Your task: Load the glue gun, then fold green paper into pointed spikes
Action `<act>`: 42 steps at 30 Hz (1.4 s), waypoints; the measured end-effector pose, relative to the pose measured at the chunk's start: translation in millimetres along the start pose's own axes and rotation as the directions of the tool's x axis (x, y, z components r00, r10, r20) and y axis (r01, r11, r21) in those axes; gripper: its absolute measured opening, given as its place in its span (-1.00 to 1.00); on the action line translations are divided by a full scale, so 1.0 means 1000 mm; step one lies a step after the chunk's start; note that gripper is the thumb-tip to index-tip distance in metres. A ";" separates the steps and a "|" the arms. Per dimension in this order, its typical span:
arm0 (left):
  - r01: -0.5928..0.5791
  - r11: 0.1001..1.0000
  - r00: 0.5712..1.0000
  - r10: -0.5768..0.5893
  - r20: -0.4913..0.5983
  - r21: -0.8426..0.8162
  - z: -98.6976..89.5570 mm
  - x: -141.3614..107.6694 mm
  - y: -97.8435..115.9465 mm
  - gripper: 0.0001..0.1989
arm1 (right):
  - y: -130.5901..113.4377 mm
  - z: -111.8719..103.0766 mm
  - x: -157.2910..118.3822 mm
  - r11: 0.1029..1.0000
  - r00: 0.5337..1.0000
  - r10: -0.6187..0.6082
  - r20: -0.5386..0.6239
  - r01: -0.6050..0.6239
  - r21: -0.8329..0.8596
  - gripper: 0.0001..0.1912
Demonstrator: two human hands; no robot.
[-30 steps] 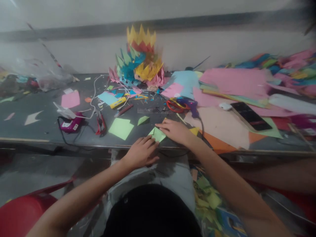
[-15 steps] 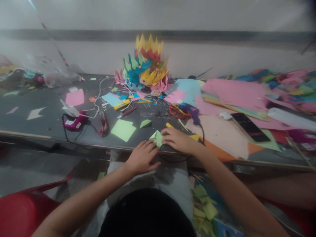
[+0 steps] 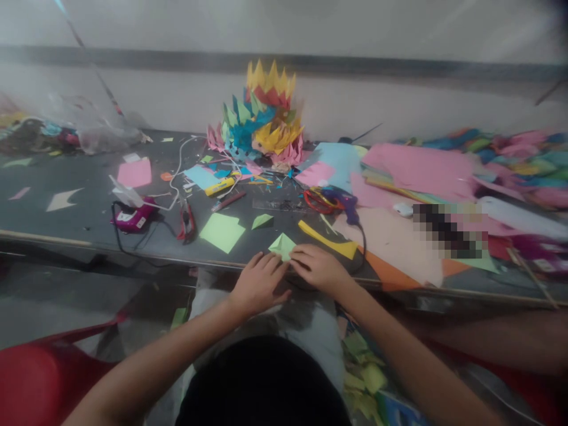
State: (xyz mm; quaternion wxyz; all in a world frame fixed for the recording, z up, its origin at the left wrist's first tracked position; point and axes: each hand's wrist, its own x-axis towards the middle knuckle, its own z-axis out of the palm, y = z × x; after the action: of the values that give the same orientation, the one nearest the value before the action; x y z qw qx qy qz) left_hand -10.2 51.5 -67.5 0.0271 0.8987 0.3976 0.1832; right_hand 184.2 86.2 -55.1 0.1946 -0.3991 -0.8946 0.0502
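A small light-green folded paper (image 3: 283,244) lies near the front edge of the table, with its peak pointing away from me. The fingers of my left hand (image 3: 261,283) stretch flat over its lower left edge, the thumb apart. At its lower right corner, the fingers of my right hand (image 3: 320,269) are bent and pressed together on the paper. My fingers hide its lower edge. Just behind it is a small green folded triangle (image 3: 262,221). Green paper squares (image 3: 220,232) lie to the left, and a yellow paper strip (image 3: 328,239) to the right.
A stack of colourful pointed paper pieces (image 3: 266,130) stands at the back. Scissors (image 3: 317,201) and a purple glue gun (image 3: 350,207) lie right of centre, red-handled pliers (image 3: 186,222) and a magenta device (image 3: 135,218) on the left. Pink sheets (image 3: 421,168) cover the right.
My right hand has slid down and toward me along the paper's right side, uncovering more of the paper and the yellow strip. My left hand has barely moved.
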 end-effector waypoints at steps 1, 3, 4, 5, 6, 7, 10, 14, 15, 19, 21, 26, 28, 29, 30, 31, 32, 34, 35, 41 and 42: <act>0.004 1.000 1.000 -0.004 0.001 -0.010 -0.002 0.002 0.000 -0.53 | -0.002 0.002 -0.003 0.999 0.999 0.039 -0.028 -0.038 0.018 -0.72; 0.021 0.998 1.000 -0.020 0.007 -0.051 -0.006 0.006 -0.002 -0.63 | -0.006 0.006 -0.006 0.989 0.987 0.141 -0.080 -0.136 0.062 -0.71; 0.044 0.996 0.999 -0.044 0.004 -0.083 -0.007 0.009 -0.004 -0.69 | -0.008 0.009 -0.006 0.978 0.974 0.200 -0.108 -0.193 0.076 -0.70; 0.081 0.989 0.997 -0.083 -0.007 -0.123 -0.008 0.011 -0.006 -0.74 | -0.010 0.013 -0.005 0.965 0.957 0.257 -0.138 -0.248 0.081 -0.70; 0.133 0.976 0.990 -0.139 -0.026 -0.171 -0.007 0.014 -0.009 -0.78 | -0.011 0.016 -0.005 0.952 0.936 0.306 -0.172 -0.297 0.078 -0.69; 0.196 0.955 0.976 -0.213 -0.054 -0.223 -0.005 0.017 -0.011 -0.79 | -0.012 0.020 -0.004 0.942 0.922 0.334 -0.198 -0.328 0.066 -0.68; 0.349 0.872 0.900 -0.414 -0.137 -0.344 0.003 0.023 -0.015 -0.78 | -0.016 0.029 0.000 0.931 0.900 0.364 -0.240 -0.361 0.057 -0.67; 0.340 0.897 0.911 -0.389 -0.137 -0.281 0.007 0.028 -0.014 -0.82 | -0.016 0.032 0.001 0.922 0.888 0.385 -0.251 -0.381 0.068 -0.70; 0.330 0.913 0.923 -0.366 -0.122 -0.242 0.006 0.028 -0.014 -0.83 | -0.015 0.031 0.002 0.923 0.891 0.382 -0.245 -0.378 0.065 -0.71; 0.330 0.933 0.937 -0.342 -0.072 -0.146 -0.003 0.033 -0.016 -0.82 | -0.013 0.022 0.004 0.924 0.905 0.383 -0.185 -0.376 0.072 -0.72; 0.362 0.921 0.929 -0.369 -0.023 -0.147 -0.009 0.038 -0.017 -0.81 | -0.014 0.015 0.008 0.910 0.902 0.413 -0.125 -0.403 0.099 -0.74; 0.573 0.817 0.801 -0.543 0.253 -0.059 -0.031 0.063 -0.016 -0.84 | -0.019 -0.008 0.032 0.842 0.840 0.534 0.099 -0.539 0.033 -0.85; 0.650 0.760 0.714 -0.606 0.350 -0.011 -0.039 0.074 -0.017 -0.74 | -0.019 -0.015 0.043 0.788 0.766 0.607 0.209 -0.615 -0.033 -0.80; 0.661 0.750 0.698 -0.613 0.370 -0.006 -0.042 0.078 -0.019 -0.76 | -0.018 -0.018 0.048 0.779 0.753 0.616 0.231 -0.625 -0.041 -0.76; 0.667 0.745 0.688 -0.611 0.393 -0.010 -0.044 0.081 -0.022 -0.74 | -0.016 -0.020 0.053 0.775 0.744 0.619 0.253 -0.630 -0.044 -0.74; 0.668 0.743 0.682 -0.601 0.417 -0.021 -0.045 0.084 -0.025 -0.71 | -0.013 -0.021 0.056 0.769 0.731 0.623 0.278 -0.638 -0.044 -0.72; 0.669 0.742 0.677 -0.589 0.442 -0.036 -0.045 0.085 -0.029 -0.68 | -0.010 -0.022 0.059 0.764 0.723 0.624 0.296 -0.643 -0.039 -0.71; 0.669 0.739 0.671 -0.558 0.489 -0.074 -0.043 0.085 -0.036 -0.67 | -0.003 -0.023 0.062 0.753 0.705 0.628 0.329 -0.657 -0.029 -0.71; 0.670 0.736 0.671 -0.543 0.505 -0.098 -0.042 0.084 -0.039 -0.70 | 0.001 -0.023 0.062 0.750 0.700 0.627 0.342 -0.661 -0.021 -0.71; 0.607 0.754 0.762 -0.464 0.452 -0.249 -0.030 0.074 -0.050 -0.79 | 0.009 -0.024 0.056 0.781 0.743 0.550 0.380 -0.619 0.080 -0.90; 0.590 0.764 0.778 -0.451 0.438 -0.261 -0.028 0.072 -0.052 -0.79 | 0.010 -0.025 0.054 0.788 0.756 0.536 0.376 -0.608 0.099 -0.91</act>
State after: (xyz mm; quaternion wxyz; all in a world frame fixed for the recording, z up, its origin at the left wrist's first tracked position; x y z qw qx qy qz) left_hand -11.9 136.2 -28.8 0.3234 0.7438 0.5796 0.0795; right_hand 167.7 130.9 -18.0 0.0599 -0.6170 -0.7369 0.2698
